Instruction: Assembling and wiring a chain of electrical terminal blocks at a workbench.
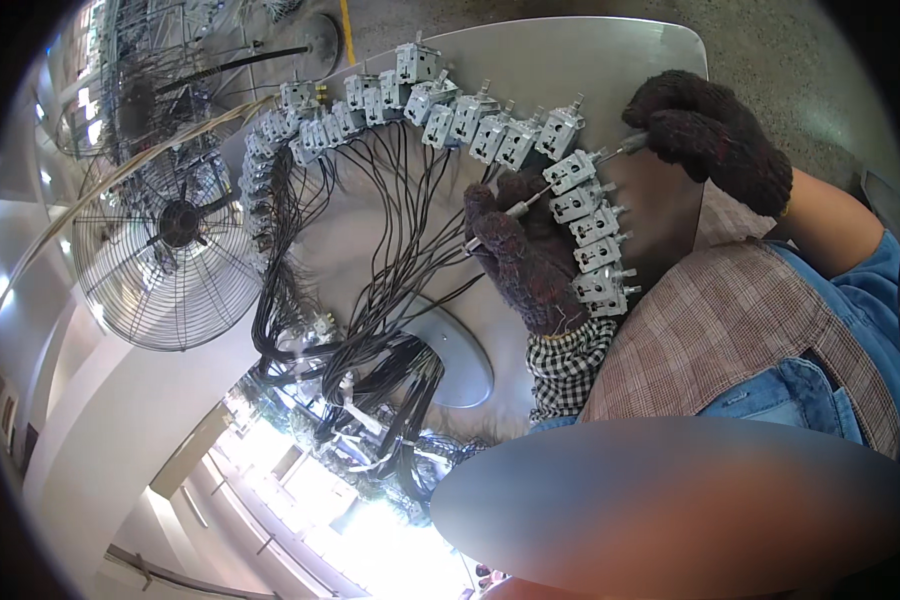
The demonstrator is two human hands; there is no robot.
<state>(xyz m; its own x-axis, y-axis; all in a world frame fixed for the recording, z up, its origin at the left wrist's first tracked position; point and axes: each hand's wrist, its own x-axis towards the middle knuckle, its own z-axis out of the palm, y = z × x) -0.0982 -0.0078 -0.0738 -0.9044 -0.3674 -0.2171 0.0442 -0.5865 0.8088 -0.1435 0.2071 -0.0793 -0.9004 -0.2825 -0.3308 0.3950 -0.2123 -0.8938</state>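
A long curving row of small light-grey metal boxes with round holes and pins [453,118] lies along the tabletop. My left hand [525,255], in a dark knitted glove with a checked cuff, is closed around a slim silver rod-like piece [516,209]. The thin tip of that piece reaches one grey box [571,172] near the bend of the row. On the other side of this box, my right hand [710,140], also gloved, closes on a thin-shafted metal tool [630,147] pointing at the box. Its handle is mostly hidden in the glove.
Black cables [400,230] run across the grey tabletop [590,50] into a thick bundle beside an oval opening with a grey rim [475,375]. A wire-caged fan [178,225] stands on the left. More cables [380,440] hang near the bright windows.
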